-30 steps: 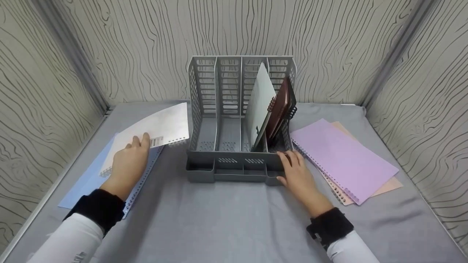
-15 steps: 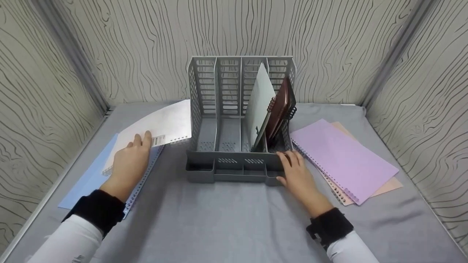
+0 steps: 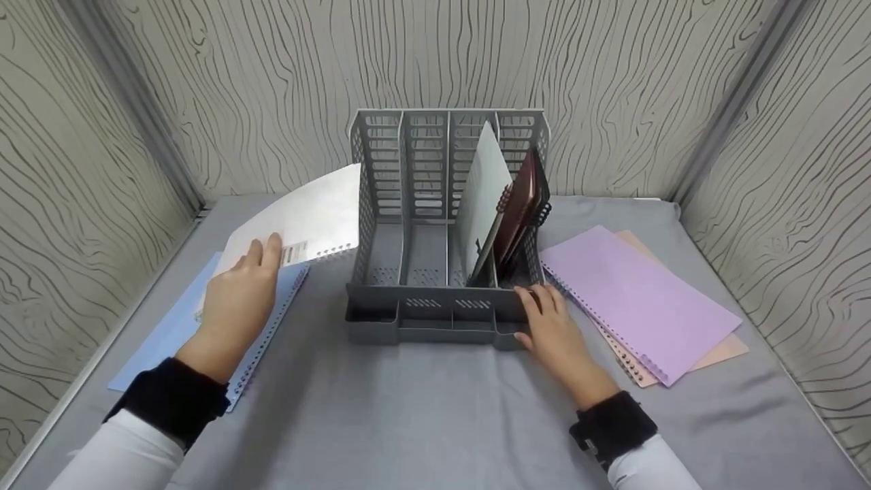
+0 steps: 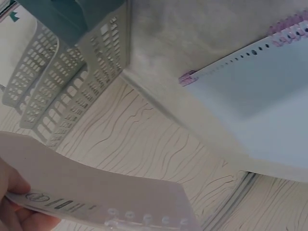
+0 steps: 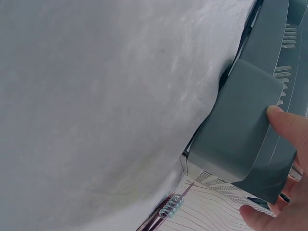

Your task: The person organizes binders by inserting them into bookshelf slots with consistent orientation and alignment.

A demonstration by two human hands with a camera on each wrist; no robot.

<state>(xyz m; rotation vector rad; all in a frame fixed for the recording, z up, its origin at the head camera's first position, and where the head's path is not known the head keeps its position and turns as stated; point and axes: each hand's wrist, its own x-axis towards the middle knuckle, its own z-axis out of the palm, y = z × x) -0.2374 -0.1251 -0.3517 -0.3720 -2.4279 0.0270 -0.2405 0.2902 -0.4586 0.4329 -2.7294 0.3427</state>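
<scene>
My left hand (image 3: 239, 294) pinches a white spiral notebook (image 3: 309, 214) along its near edge, raised above a blue spiral notebook (image 3: 153, 347) on the table. Its far corner overlaps the left side of a grey desk file organizer (image 3: 425, 335). In the left wrist view, printed marks and ring holes show on the held notebook (image 4: 101, 185). My right hand (image 3: 554, 333) grips the organizer's front right corner; in the right wrist view, the thumb lies on the rim of a front compartment (image 5: 236, 120). A pale notebook (image 3: 482, 197) and dark red notebook (image 3: 516, 207) lean inside the organizer's right half.
On the right of the table, a purple spiral notebook (image 3: 633, 299) lies over a peach one (image 3: 725, 350). Wood-patterned panels (image 3: 272, 75) stand at the back and both sides. Grey cloth (image 3: 422, 415) covers the table.
My left hand has lifted the white notebook higher and slightly right, toward the organizer's left side. The right hand keeps its hold on the corner.
</scene>
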